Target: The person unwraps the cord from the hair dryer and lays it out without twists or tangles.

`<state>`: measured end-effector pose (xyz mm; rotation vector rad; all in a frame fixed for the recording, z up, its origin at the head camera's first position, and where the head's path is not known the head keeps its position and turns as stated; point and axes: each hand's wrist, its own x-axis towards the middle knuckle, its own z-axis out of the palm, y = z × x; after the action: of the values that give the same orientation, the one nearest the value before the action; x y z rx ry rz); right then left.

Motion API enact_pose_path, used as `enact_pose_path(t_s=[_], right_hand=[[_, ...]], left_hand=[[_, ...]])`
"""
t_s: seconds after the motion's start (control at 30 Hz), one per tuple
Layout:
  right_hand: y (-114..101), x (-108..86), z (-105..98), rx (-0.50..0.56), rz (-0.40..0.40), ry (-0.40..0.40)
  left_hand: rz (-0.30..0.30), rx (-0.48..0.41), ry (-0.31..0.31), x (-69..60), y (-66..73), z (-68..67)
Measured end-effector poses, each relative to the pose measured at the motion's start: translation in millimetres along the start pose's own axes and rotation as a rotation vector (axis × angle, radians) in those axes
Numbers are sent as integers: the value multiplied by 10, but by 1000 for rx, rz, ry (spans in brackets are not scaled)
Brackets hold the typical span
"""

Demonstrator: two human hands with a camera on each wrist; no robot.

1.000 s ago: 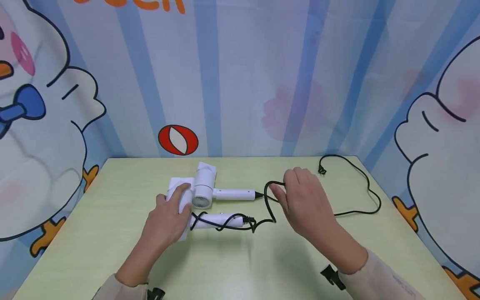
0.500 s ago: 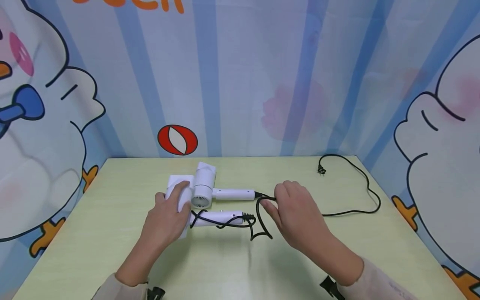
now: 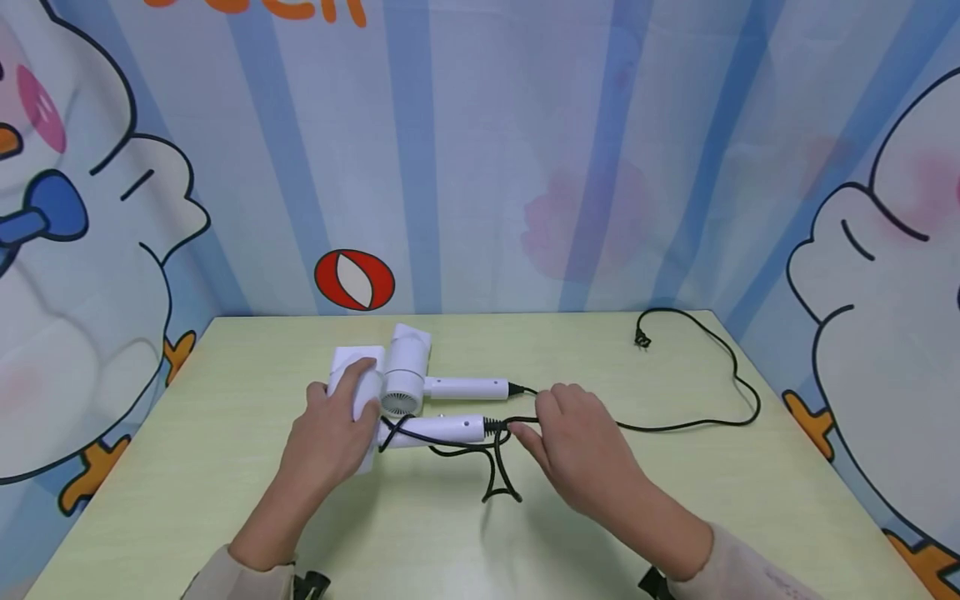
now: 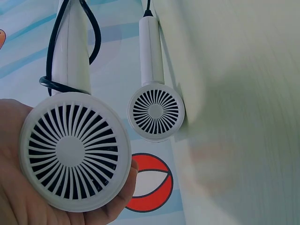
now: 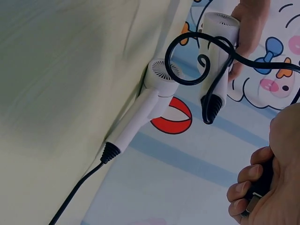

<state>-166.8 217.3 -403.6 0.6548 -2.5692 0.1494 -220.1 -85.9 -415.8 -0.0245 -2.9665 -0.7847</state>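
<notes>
My left hand point(image 3: 330, 437) grips the head of a white hair dryer point(image 3: 450, 429), whose handle points right; in the left wrist view its round grille point(image 4: 70, 150) faces the camera. A black power cord point(image 5: 267, 64) winds loosely round that handle and hangs in a loop below it. My right hand point(image 3: 581, 450) holds part of this cord beside the handle's end. In the right wrist view its curled fingers also enclose the black plug point(image 5: 263, 180), with a metal prong showing. Just behind the held dryer, a second white hair dryer point(image 3: 468, 388) lies on the table.
The second dryer's black cord point(image 3: 652, 429) passes behind my right hand and curves over the right of the table point(image 3: 247, 400). Its plug point(image 3: 642, 339) lies near the back edge. A printed curtain point(image 3: 480, 167) stands behind the table.
My right hand has moved left and down with the cord, closer to the held dryer's handle. The cord's loop now hangs lower. My left hand has barely moved.
</notes>
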Motion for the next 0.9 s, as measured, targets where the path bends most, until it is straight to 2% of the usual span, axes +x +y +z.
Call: enact_pose_path(t_s=[0.63, 0.9], right_hand=[[50, -64, 146, -33, -6, 0], [182, -224, 166, -21, 16, -50]], left_hand=[[-24, -7, -13, -30, 13, -70], [-26, -21, -17, -27, -25, -71]])
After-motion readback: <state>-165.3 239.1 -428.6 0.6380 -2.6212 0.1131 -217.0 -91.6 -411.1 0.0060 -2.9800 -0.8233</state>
